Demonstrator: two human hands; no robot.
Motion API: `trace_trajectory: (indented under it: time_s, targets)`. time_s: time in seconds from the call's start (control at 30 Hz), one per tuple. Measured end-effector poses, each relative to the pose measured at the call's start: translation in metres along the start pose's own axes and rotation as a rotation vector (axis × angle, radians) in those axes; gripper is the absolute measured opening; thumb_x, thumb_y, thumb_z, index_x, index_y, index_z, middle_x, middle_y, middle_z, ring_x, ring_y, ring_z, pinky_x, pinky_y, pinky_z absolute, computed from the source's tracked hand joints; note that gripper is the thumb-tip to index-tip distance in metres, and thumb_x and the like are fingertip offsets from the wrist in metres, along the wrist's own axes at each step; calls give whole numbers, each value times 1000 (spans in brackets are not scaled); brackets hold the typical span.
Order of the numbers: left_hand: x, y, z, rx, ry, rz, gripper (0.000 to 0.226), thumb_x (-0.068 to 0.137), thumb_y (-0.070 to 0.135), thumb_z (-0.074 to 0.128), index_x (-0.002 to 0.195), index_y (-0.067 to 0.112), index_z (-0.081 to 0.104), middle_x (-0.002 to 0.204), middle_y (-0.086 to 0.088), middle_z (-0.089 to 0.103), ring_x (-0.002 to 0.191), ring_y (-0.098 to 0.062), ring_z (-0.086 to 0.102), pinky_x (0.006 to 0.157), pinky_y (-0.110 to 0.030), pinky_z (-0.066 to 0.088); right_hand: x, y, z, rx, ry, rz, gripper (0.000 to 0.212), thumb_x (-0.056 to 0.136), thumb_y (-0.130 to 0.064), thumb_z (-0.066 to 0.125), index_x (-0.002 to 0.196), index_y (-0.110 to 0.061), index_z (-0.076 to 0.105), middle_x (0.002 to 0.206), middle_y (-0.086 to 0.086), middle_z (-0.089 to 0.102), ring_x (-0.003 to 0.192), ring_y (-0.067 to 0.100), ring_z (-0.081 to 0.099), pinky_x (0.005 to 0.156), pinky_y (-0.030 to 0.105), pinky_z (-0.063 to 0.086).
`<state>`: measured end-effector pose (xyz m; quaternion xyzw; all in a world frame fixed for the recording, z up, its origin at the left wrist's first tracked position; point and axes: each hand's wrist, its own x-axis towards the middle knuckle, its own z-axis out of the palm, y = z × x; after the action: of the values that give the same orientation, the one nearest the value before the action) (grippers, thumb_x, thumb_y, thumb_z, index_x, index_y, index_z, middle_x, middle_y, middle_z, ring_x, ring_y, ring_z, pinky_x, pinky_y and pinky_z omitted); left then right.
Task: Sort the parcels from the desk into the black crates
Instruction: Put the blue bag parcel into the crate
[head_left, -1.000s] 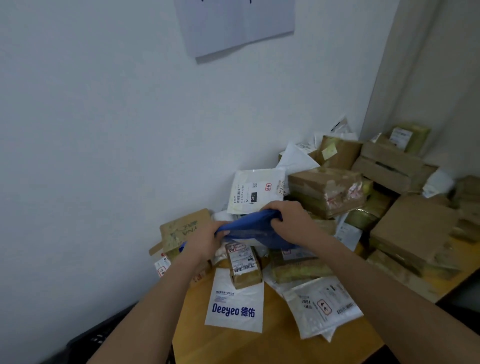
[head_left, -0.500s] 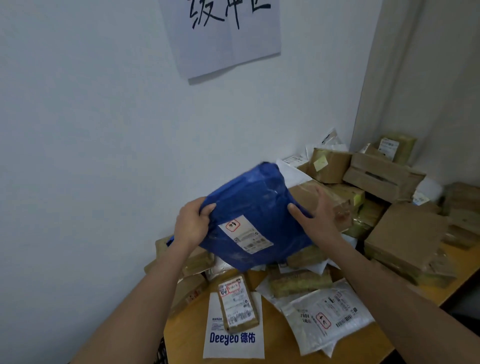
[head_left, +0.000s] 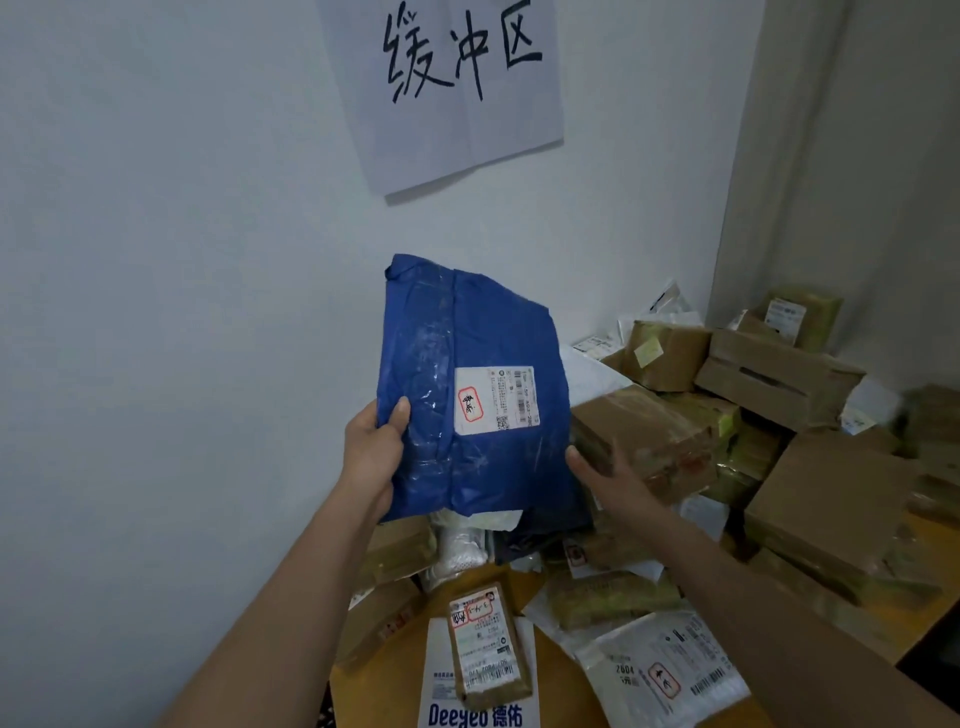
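A blue plastic mailer parcel (head_left: 467, 389) with a white shipping label is held upright in front of the white wall, its label facing me. My left hand (head_left: 376, 457) grips its lower left edge, thumb on the front. My right hand (head_left: 610, 475) is beside the parcel's lower right edge with fingers spread and relaxed, its thumb close to or just touching the blue plastic. Below lies the wooden desk (head_left: 395, 670) piled with parcels. No black crate is in view.
Brown cardboard boxes (head_left: 826, 483) and taped parcels fill the desk's right side and back corner. A small brown parcel (head_left: 488, 644) lies on a white Deeyeo mailer (head_left: 441, 696); a clear bagged parcel (head_left: 665, 670) lies at front right. A handwritten paper sign (head_left: 457, 83) hangs on the wall.
The blue parcel came up off the pile and turned upright, label toward me. My right hand let go of its edge and opened beside it; my left hand kept its grip.
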<state>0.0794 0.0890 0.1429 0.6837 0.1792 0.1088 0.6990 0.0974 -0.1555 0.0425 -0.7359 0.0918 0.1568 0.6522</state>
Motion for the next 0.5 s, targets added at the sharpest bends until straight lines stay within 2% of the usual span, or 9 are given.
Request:
trace_trajectory:
  time_s: [0.07,0.13,0.23,0.3,0.33,0.4,0.43,0.5]
  targets:
    - [-1,5,2,47,-22,38,15,102,22,51,98,22,66,100,-1,72,88,-19,69,69,-31,55,3,0,8,47,-111,88,119,56,-86,62,153,-29,23,155,5,37,134,32,45,108,53,43]
    - [-1,11,4,100,-37,84,16,102,23,52,99,20,67,102,-3,72,90,-20,69,72,-31,55,-1,-1,19,73,-225,215,107,66,-87,54,149,-23,32,147,11,46,117,32,58,99,51,50]
    - [-4,21,6,121,-58,140,17,101,23,53,98,18,69,100,-2,74,91,-20,70,75,-33,56,-10,1,38,168,-361,371,101,76,-78,48,152,-17,24,139,29,47,103,39,68,89,51,56]
    - [-7,26,7,102,-74,156,17,101,23,54,97,19,69,99,-1,75,91,-20,71,78,-35,57,-16,1,49,336,-465,460,103,78,-78,47,154,-14,18,135,36,48,103,44,67,85,53,57]
    - [-8,28,7,83,-84,154,16,101,24,54,98,20,69,99,0,75,91,-20,71,78,-36,58,-21,-2,55,457,-518,491,100,79,-78,46,151,-13,22,134,36,51,106,46,65,86,55,56]
    - [-12,31,5,35,-114,130,16,101,24,54,101,19,69,101,0,75,91,-19,72,79,-37,58,-24,-11,64,748,-544,434,88,84,-75,45,138,-6,41,128,30,60,114,45,61,95,58,49]
    - [-14,31,4,25,-134,120,15,100,23,55,103,17,69,102,0,75,92,-19,72,80,-37,58,-25,-19,68,901,-500,342,74,89,-67,48,134,-9,49,125,24,65,117,42,60,98,57,47]
    - [-17,28,-1,64,-188,112,15,98,19,58,108,13,68,107,-2,75,96,-19,72,83,-37,59,-20,-33,69,1140,-307,142,49,96,-45,54,135,-17,53,122,14,69,117,36,61,96,56,49]
